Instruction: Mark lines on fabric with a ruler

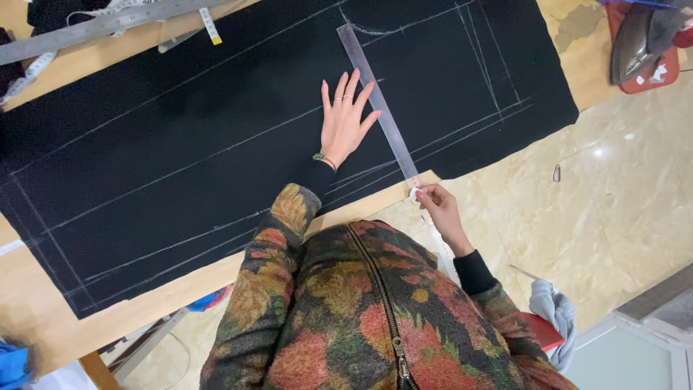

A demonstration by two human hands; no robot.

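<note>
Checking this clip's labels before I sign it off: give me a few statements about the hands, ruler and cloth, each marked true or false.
1. The left hand lies flat, fingers spread, on the black cloth. True.
2. The clear ruler lies on the floor. False: it lies on the cloth, beside the left hand's fingertips.
3. The right hand pinches a small white piece at the ruler's near end. True.
4. The cloth is unmarked. False: pale chalk lines cross it.
5. An iron sits at the top right. True.
6. The left hand holds scissors. False: it holds nothing.
</note>
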